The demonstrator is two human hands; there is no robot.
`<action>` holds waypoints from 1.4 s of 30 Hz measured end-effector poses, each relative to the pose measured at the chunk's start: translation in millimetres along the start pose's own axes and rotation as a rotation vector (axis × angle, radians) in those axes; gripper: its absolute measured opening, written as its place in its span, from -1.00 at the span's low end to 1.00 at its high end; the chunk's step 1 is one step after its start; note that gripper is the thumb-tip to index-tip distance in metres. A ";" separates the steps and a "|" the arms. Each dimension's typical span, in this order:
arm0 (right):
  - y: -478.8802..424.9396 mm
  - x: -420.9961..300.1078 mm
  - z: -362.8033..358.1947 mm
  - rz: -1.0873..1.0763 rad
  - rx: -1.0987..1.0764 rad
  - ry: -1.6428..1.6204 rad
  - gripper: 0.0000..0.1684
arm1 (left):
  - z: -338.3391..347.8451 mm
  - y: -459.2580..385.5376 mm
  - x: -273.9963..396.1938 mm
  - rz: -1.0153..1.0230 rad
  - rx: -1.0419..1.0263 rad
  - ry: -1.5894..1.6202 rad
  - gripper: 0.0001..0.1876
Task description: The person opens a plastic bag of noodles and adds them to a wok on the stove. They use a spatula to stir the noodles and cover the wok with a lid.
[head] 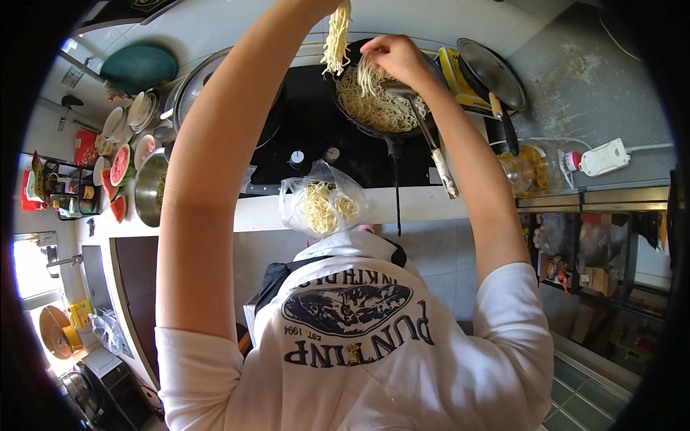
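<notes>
My left hand is mostly cut off by the top edge of the picture. A bunch of pale noodles hangs down from it, over the left rim of a black wok. My right hand is above the wok, with a few noodle strands dangling from its fingers. Loose noodles fill the wok. A metal spatula rests in it, its worn handle leaning out over the near rim. On the counter edge before me lies an open plastic bag with more noodles inside.
The wok stands on a black gas stove. A large lidded pot is to its left, near cut watermelon and a steel bowl. Rightward are a pan lid, an oil bottle and a white power strip.
</notes>
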State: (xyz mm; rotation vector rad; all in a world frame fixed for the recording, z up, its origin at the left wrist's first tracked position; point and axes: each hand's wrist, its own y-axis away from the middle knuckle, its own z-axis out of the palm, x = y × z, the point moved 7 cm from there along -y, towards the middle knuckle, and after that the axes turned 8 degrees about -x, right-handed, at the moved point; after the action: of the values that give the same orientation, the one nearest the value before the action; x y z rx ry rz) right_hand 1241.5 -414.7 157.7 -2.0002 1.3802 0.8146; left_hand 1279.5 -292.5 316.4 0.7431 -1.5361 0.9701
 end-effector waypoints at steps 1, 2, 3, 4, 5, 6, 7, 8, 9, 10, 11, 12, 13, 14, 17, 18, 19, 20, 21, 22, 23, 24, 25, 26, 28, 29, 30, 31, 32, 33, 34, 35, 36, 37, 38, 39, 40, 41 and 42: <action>-0.2 0.0 -7.8 -0.009 0.026 -0.061 -0.84 | 0.0 -0.6 0.7 0.003 -0.004 0.007 -0.86; 0.1 -5.0 -17.5 -0.079 0.110 -0.082 -0.85 | -1.6 -10.2 -5.8 0.021 -0.046 0.089 -0.86; -0.5 -16.5 -23.1 -0.088 0.154 -0.152 -0.84 | -12.4 -25.0 -17.6 0.039 -0.075 0.165 -0.86; -5.9 -16.1 -30.2 -0.135 0.155 -0.132 -0.82 | -14.3 -32.3 -19.9 0.057 -0.115 0.242 -0.86; -13.6 -16.4 -37.6 -0.186 0.153 -0.114 -0.81 | -22.3 -38.2 -17.4 0.087 -0.071 -0.208 -0.86; -11.2 -6.9 -51.7 -0.162 0.206 -0.107 -0.78 | -10.1 -42.2 -12.1 0.122 -0.053 -0.637 -0.86; -12.6 7.3 -63.5 -0.148 0.265 -0.030 -0.78 | 3.0 -44.4 -8.0 0.162 -0.025 -1.065 -0.86; -11.3 21.2 -73.9 -0.082 0.268 0.073 -0.76 | 4.8 -45.0 -16.4 0.099 -0.030 -0.683 -0.86; -7.5 30.4 -84.4 -0.022 0.272 0.169 -0.75 | 16.4 -21.9 -9.0 0.030 -0.035 -0.312 -0.86; -9.9 33.9 -84.6 0.001 0.253 0.305 -0.73 | 18.7 -3.9 -5.1 -0.042 -0.019 0.051 -0.86; -13.2 40.4 -80.8 0.024 0.230 0.442 -0.70 | 18.1 -2.5 -3.0 -0.034 -0.021 0.059 -0.86; -16.8 44.7 -75.9 0.048 0.205 0.577 -0.67 | 17.4 -3.2 -5.8 -0.030 -0.024 0.068 -0.85; -8.1 35.2 -65.5 0.185 0.116 0.663 -0.58 | 16.1 -2.7 -8.3 -0.029 -0.024 0.077 -0.85; -8.1 33.4 -57.4 0.169 0.130 0.656 -0.57 | 15.5 -3.8 -9.9 -0.020 -0.025 0.082 -0.84; -22.5 21.0 -19.9 0.137 0.040 0.453 -0.62 | 6.5 1.6 -1.0 0.002 -0.003 0.065 -0.83; -27.9 23.9 -8.7 0.174 -0.005 0.443 -0.65 | 7.4 -2.5 -1.1 0.004 -0.011 0.060 -0.82; -32.7 26.6 1.3 0.208 -0.052 0.432 -0.67 | 8.0 -5.1 -0.9 0.005 -0.017 0.053 -0.82; -28.5 29.0 8.9 0.195 -0.060 0.355 -0.72 | 8.5 -5.7 -0.6 0.007 -0.019 0.045 -0.82; -30.5 34.6 14.1 0.199 -0.035 0.308 -0.76 | 8.9 -5.3 1.2 0.013 -0.019 0.039 -0.82; -33.7 40.7 19.7 0.208 -0.049 0.259 -0.78 | 8.2 -4.9 2.3 0.019 -0.018 0.033 -0.81; -37.7 46.3 25.7 0.215 -0.064 0.209 -0.80 | 6.0 -5.4 1.9 0.016 -0.012 0.033 -0.81; -42.3 52.2 38.0 0.257 -0.093 0.175 -0.81 | 1.1 -4.9 0.3 0.008 0.000 0.030 -0.81; -44.8 61.5 47.4 0.305 -0.114 0.146 -0.81 | -0.1 -5.6 0.2 0.005 0.003 0.030 -0.81; -45.0 67.3 54.0 0.297 -0.079 0.134 -0.81 | -1.6 -3.6 0.5 0.008 0.007 0.038 -0.81; -52.5 96.3 71.3 0.312 0.024 0.185 -0.84 | 1.4 -0.4 5.1 0.022 0.004 0.056 -0.81; -55.9 105.3 79.2 0.300 0.074 0.186 -0.84 | 1.2 -1.2 6.2 0.025 0.006 0.055 -0.80; -55.2 104.6 89.8 0.310 0.075 0.149 -0.84 | -2.7 -0.1 4.8 0.023 0.017 0.051 -0.80; -54.8 102.5 97.3 0.297 0.093 0.117 -0.81 | -6.2 0.5 3.1 0.022 0.027 0.047 -0.80; -55.1 100.5 103.7 0.297 0.108 0.118 -0.79 | -12.7 -7.9 -2.7 0.064 0.039 0.072 -0.79; -56.5 94.3 111.1 0.292 0.118 0.116 -0.78 | -24.4 -20.8 -12.3 0.108 0.057 0.094 -0.79; -56.3 91.6 113.8 0.295 0.131 0.129 -0.78 | -26.7 -23.7 -11.8 0.150 0.065 0.121 -0.79; -56.6 88.4 116.1 0.298 0.144 0.140 -0.78 | -30.8 -23.7 -14.4 0.153 0.070 0.094 -0.80; -57.1 89.3 114.2 0.308 0.164 0.155 -0.79 | -26.0 -15.5 -9.4 0.156 0.064 0.072 -0.80; -59.5 88.0 113.2 0.290 0.179 0.155 -0.79 | -21.8 -7.2 -2.1 0.162 0.058 0.049 -0.80; -62.2 85.9 113.0 0.271 0.194 0.154 -0.80 | -21.7 -2.3 0.5 0.097 0.074 0.032 -0.80; -63.2 84.3 112.6 0.256 0.211 0.154 -0.81 | -21.9 3.2 3.8 0.031 0.088 0.017 -0.80; -64.9 81.7 113.4 0.225 0.222 0.130 -0.81 | -22.0 7.7 5.5 -0.034 0.099 0.001 -0.81; -65.0 84.1 112.6 0.238 0.179 0.110 -0.79 | -22.2 7.9 1.7 -0.054 0.106 -0.019 -0.80; -61.1 89.3 103.8 0.242 0.177 0.096 -0.78 | -21.3 4.3 -3.3 -0.055 0.087 -0.004 -0.80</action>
State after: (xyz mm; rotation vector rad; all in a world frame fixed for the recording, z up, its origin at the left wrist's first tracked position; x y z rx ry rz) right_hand 1307.8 -372.6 29.9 -1.7802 1.7116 0.6789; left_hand 1286.3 -271.8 313.4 0.8443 -1.4767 0.9999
